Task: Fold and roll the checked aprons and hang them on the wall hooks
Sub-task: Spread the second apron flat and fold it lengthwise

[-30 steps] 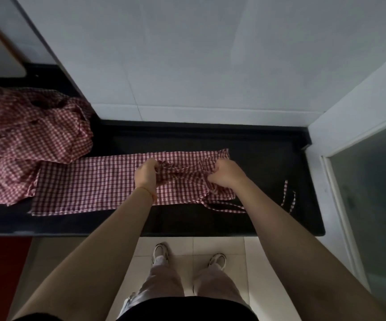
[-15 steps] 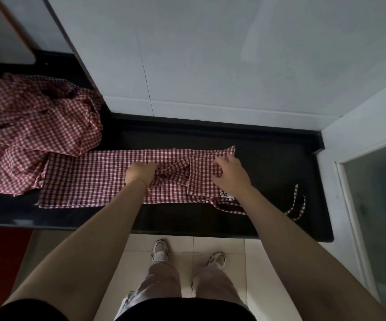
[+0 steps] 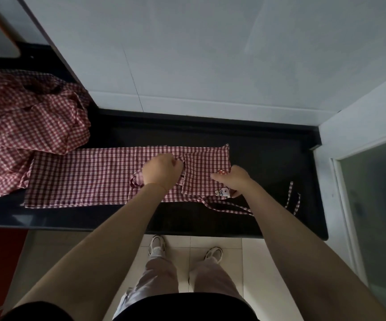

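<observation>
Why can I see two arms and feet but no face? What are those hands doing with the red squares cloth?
The camera sits on the person's head and looks down, so you see what that person sees: their own arms, legs and shoes, never the face. There is no robot here, just two bare hands.

In front is a dark counter against a pale wall. On it lies a folded apron, a long red-and-white checked strip. The left hand pinches a bunch of its cloth near the middle. The right hand holds the flap at the right end, where a small cartoon patch shows. The apron's ties trail to the right. A crumpled pile of checked aprons waits at the left.
</observation>
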Available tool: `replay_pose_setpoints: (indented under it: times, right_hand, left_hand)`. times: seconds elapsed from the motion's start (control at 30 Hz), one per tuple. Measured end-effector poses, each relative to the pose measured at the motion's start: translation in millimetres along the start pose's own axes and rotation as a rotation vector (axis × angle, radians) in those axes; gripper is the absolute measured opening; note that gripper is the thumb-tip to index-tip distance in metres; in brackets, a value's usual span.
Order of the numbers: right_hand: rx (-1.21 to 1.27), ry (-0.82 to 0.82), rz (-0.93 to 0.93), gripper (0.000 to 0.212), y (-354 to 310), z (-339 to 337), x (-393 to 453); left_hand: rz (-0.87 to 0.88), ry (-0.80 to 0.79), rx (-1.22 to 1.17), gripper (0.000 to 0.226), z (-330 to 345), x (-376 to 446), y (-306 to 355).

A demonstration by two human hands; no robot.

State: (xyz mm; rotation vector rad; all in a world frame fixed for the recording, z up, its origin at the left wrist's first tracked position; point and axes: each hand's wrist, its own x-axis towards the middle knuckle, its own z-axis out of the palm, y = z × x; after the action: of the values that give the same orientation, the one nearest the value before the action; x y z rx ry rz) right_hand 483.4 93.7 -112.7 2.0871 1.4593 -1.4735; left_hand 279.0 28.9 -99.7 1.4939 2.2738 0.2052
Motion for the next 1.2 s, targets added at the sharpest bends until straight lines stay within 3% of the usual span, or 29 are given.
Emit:
replay_pose_setpoints:
  times: [0.07, 0.13, 0.27, 0.37, 0.5, 0.6, 0.67, 0.73, 0.83, 0.93, 1.03, 1.1, 1.2]
  right_hand:
    - [-0.066, -0.074, 0.022, 0.070, 1.6, -5.1, -0.8]
    - [-0.094, -0.170, 0.098, 0.074, 1.5, -8.1, -2.0]
    - [0.078, -0.275, 0.102, 0.053, 9.3, -20.6, -1.8]
    - [0.098, -0.249, 0.077, 0.051, 20.7, -26.5, 2.7]
    - [-0.178, -0.040, 0.117, 0.060, 20.7, -22.1, -3.0]
    - [-0.419, 0.373, -0.154, 0.068, 12.4, -11.2, -9.2]
    - [-0.451, 0.485, -0.418, 0.065, 4.0, -1.0, -11.5]
    - [-0.531, 0.357, -0.609, 0.073, -4.7, 7.6, -11.3]
    - [-0.735, 0.107, -0.597, 0.102, -8.9, 14.5, -6.8]
    - [-0.826, 0.088, -0.520, 0.113, -3.1, 22.6, 2.1]
    - [-0.850, 0.125, -0.496, 0.116, -2.8, 28.5, 8.3]
    - [-0.855, 0.121, -0.476, 0.120, -5.6, 31.3, 11.6]
    - [-0.883, 0.127, -0.457, 0.125, -6.2, 34.6, 15.7]
  left_hand:
    - [-0.007, -0.235, 0.164, 0.047, 9.8, 2.7, 17.7]
    - [-0.038, -0.323, 0.196, 0.052, 18.7, 4.1, 23.2]
    - [-0.027, -0.317, 0.057, 0.036, 24.7, 0.9, 25.2]
    - [0.040, -0.180, -0.083, 0.026, 29.2, -2.5, 20.7]
    - [0.098, 0.055, -0.061, 0.023, 37.3, -7.8, 10.1]
    - [0.070, 0.090, 0.123, 0.047, 32.6, -8.8, 3.0]
    - [0.038, -0.020, 0.219, 0.064, 26.3, -6.3, -5.3]
    - [0.002, -0.130, 0.286, 0.068, 17.8, -0.2, -15.3]
    - [-0.072, -0.204, 0.302, 0.055, -0.2, 10.0, -32.8]
    - [-0.186, -0.169, 0.140, 0.040, -17.0, 19.4, -49.4]
    - [-0.319, -0.201, -0.071, 0.043, -31.6, 27.9, -54.6]
    - [-0.226, -0.208, 0.030, 0.064, -36.1, 29.0, -47.7]
    - [0.200, -0.022, 0.066, 0.070, -29.2, 20.3, -13.4]
